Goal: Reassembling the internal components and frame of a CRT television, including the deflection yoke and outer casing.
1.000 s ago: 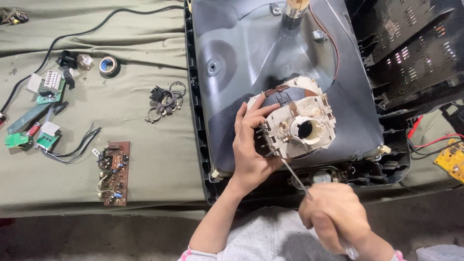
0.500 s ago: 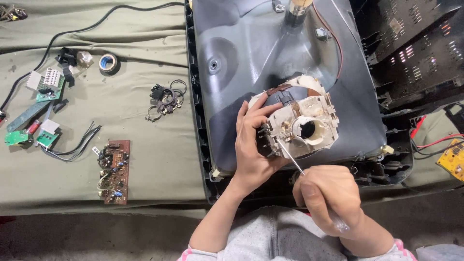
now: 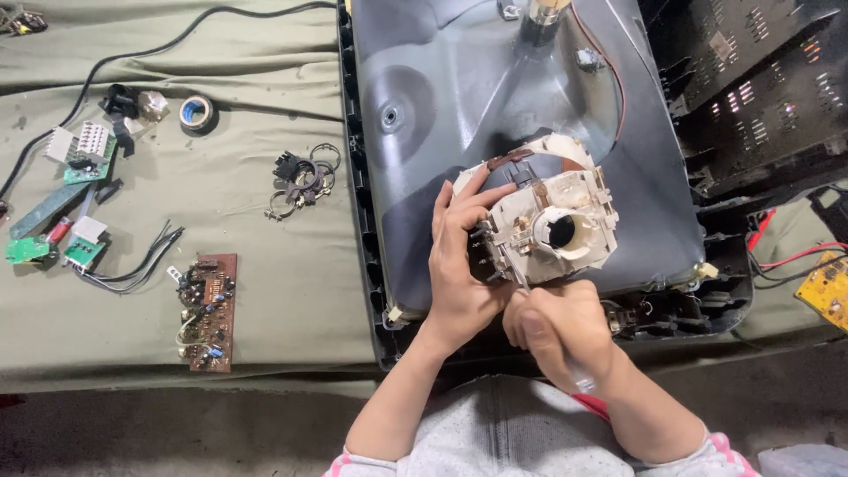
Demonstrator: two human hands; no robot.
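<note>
A cream plastic yoke (image 3: 552, 225) with a round hole lies on the grey back of a picture tube (image 3: 459, 97). My left hand (image 3: 459, 256) grips the yoke's left side, fingers spread over its top edge. My right hand (image 3: 556, 331) is closed around a clear-handled screwdriver (image 3: 579, 380), whose thin shaft (image 3: 517, 278) points up into the yoke's lower left corner. The tube sits in a black plastic frame (image 3: 358, 168).
On the green cloth (image 3: 247, 265) to the left lie a brown circuit board (image 3: 208, 309), small green boards (image 3: 84, 150), a tape roll (image 3: 196, 112), a bundle of rings and wires (image 3: 303, 179) and a black cable. A black vented housing (image 3: 760, 88) stands at the right, a yellow board (image 3: 826, 287) beside it.
My right hand has moved up and left, bringing the screwdriver closer to the yoke until the hand sits just below it. The left hand keeps its hold.
</note>
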